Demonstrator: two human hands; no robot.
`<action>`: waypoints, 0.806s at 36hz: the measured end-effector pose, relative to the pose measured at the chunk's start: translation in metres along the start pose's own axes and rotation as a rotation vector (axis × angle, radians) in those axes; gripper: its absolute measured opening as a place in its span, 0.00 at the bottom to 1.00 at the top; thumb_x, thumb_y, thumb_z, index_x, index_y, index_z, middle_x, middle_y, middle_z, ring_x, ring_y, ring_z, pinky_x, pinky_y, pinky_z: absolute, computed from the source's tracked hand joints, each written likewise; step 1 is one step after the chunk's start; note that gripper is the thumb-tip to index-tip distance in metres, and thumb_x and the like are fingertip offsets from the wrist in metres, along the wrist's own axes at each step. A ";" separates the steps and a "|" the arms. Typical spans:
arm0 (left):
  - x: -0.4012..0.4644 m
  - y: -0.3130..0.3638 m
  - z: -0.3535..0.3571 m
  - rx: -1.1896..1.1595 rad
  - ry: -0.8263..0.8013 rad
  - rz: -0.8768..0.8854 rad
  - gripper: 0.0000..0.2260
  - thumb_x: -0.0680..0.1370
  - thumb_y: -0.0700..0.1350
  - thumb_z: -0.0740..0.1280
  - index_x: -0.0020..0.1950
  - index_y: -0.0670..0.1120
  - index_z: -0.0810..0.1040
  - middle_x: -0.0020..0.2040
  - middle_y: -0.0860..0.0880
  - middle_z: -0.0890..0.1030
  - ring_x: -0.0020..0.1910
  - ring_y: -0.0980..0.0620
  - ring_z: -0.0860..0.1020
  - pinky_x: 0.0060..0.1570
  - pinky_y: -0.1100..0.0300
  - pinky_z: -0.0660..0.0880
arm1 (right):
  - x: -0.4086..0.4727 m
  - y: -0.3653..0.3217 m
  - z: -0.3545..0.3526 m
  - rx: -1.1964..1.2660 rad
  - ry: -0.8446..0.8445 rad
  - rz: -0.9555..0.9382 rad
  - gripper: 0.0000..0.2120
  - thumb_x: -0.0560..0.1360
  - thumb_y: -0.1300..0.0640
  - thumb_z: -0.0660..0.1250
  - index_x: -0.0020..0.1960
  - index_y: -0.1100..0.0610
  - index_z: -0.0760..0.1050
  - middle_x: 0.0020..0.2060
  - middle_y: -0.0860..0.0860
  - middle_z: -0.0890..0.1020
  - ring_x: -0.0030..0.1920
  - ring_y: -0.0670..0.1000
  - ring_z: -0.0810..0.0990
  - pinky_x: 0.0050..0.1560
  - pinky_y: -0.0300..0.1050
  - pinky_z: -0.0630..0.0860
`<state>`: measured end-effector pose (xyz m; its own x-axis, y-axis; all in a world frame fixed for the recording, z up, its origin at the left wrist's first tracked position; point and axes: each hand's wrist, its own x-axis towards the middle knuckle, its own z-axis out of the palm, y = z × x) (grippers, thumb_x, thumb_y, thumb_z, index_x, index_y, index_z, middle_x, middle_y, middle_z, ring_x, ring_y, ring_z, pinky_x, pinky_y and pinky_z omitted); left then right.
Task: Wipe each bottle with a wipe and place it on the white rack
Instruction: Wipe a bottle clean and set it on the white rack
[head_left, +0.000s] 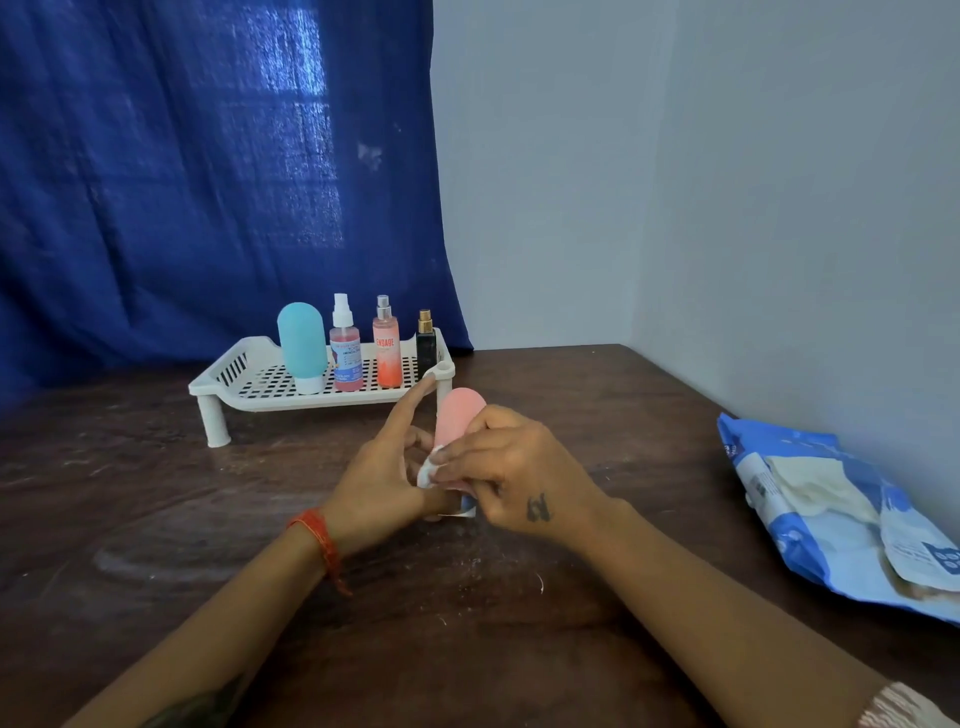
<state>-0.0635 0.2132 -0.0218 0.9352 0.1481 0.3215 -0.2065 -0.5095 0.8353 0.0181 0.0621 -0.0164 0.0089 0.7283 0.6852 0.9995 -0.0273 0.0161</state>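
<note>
We see both hands meeting over the dark wooden bench (156, 509), working on a pink bottle (460, 415) held upright between them, just in front of the white rack (249, 382). The left hand (382, 480) holds the bottle from the left, its grip curled low round it while the index finger sticks out straight toward the rack's near right corner. The right hand (511, 470) has its grip pinched on a white wipe (428, 470) pressed against the bottle's lower part.

On the rack four bottles stand upright in a row: a teal bottle (302, 345) resting on its white cap, a pink spray bottle (345, 353), an orange spray bottle (387, 351) and a small dark bottle (426, 345). A blue wipes pack (831, 514) lies on the bench at far right, near the wall.
</note>
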 end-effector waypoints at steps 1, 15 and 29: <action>0.000 0.000 0.000 0.006 -0.001 0.006 0.54 0.59 0.47 0.80 0.75 0.64 0.49 0.46 0.47 0.80 0.46 0.49 0.81 0.49 0.52 0.80 | 0.001 0.001 0.001 -0.055 0.007 -0.029 0.14 0.62 0.67 0.76 0.47 0.58 0.84 0.45 0.51 0.85 0.44 0.52 0.79 0.42 0.44 0.78; 0.000 0.008 0.004 0.059 -0.036 0.004 0.52 0.65 0.38 0.78 0.74 0.66 0.48 0.54 0.47 0.77 0.44 0.48 0.82 0.46 0.54 0.80 | 0.006 0.013 -0.005 -0.240 0.286 0.339 0.16 0.66 0.66 0.74 0.54 0.60 0.81 0.48 0.55 0.84 0.45 0.55 0.77 0.42 0.45 0.75; 0.001 0.005 0.003 0.053 -0.069 0.033 0.43 0.63 0.47 0.76 0.65 0.75 0.55 0.54 0.50 0.77 0.44 0.48 0.82 0.49 0.54 0.80 | 0.007 0.014 -0.014 0.030 0.266 0.720 0.11 0.76 0.60 0.65 0.57 0.56 0.79 0.50 0.51 0.82 0.47 0.46 0.78 0.41 0.30 0.68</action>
<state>-0.0632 0.2080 -0.0187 0.9461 0.0724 0.3157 -0.2240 -0.5577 0.7992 0.0318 0.0571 -0.0012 0.6543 0.3486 0.6711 0.7502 -0.4114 -0.5177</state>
